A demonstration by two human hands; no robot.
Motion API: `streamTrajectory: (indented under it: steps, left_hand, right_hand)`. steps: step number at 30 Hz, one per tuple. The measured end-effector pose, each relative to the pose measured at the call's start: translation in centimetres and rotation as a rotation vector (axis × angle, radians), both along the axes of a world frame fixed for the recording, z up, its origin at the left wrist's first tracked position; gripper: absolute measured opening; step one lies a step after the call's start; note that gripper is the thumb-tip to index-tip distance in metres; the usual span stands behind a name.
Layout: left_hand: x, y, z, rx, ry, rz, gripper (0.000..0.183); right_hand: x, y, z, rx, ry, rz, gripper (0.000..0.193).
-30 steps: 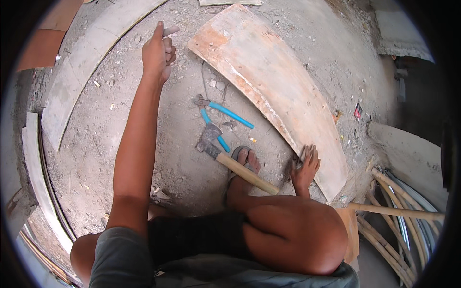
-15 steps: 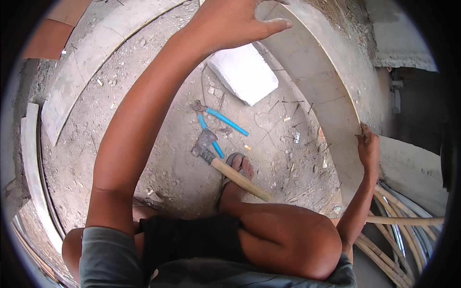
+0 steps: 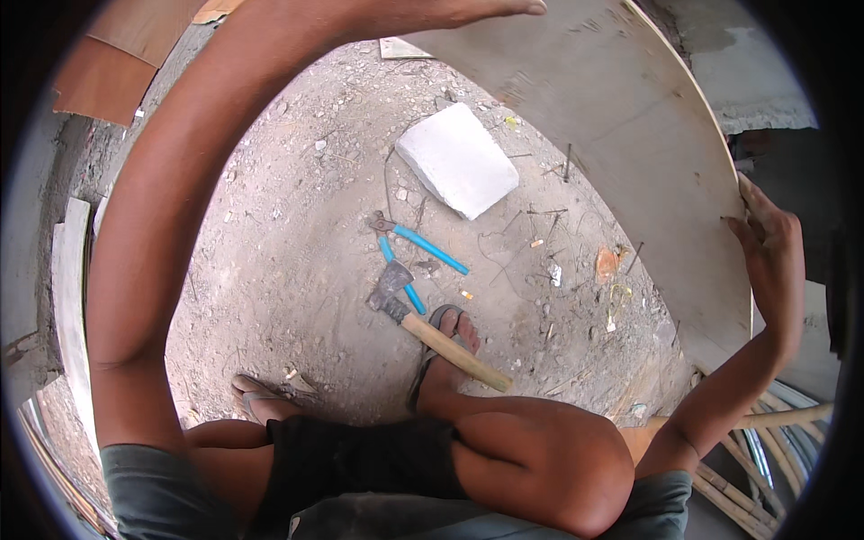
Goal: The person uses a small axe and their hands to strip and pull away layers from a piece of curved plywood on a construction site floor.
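Board (image 3: 621, 135), pale and curved, stands apparently tilted on the right over dusty ground (image 3: 270, 270). It looks stiff, moderately light for its breadth and more gritty than slick; the outer rim suits a hold, away from the nails (image 3: 568, 164) jutting near its inner edge. The right hand (image 3: 772, 229) has fingers bent round that rim, thumb against the near face. The left hand (image 3: 477, 9) is cut off above: one digit stretches straight, but whether it grips I cannot tell; the board's far end is lost too
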State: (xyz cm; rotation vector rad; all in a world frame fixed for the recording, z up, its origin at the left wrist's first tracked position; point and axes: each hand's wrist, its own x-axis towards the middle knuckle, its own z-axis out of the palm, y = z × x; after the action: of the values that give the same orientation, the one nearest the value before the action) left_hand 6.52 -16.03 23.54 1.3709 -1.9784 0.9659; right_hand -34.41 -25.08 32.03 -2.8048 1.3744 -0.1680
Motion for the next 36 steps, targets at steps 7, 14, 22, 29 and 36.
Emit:
streamTrajectory:
  steps: [7,14,22,29,36]
  left_hand:
    - [5.9,8.1,3.9,0.597,0.063,0.389,0.049]
    - [15.0,16.6,-2.3,0.654,0.157,0.608,0.052]
    - [15.0,17.9,-12.2,0.819,0.392,0.562,0.049]
    - [13.1,20.3,-19.3,1.155,0.548,0.562,0.060]
    - [14.0,19.4,-20.0,0.969,0.658,0.490,0.055]
  right_hand:
    - [12.7,0.1,-1.7,-0.107,0.112,0.381,0.046]
    - [25.5,-6.5,-6.8,-0.036,0.148,0.605,0.044]
    - [35.9,-8.6,-14.7,-0.278,0.153,0.824,0.031]
    - [37.9,15.6,-24.7,0.247,0.112,1.104,0.037]
    - [35.3,25.5,-32.8,0.678,0.671,0.933,0.055]
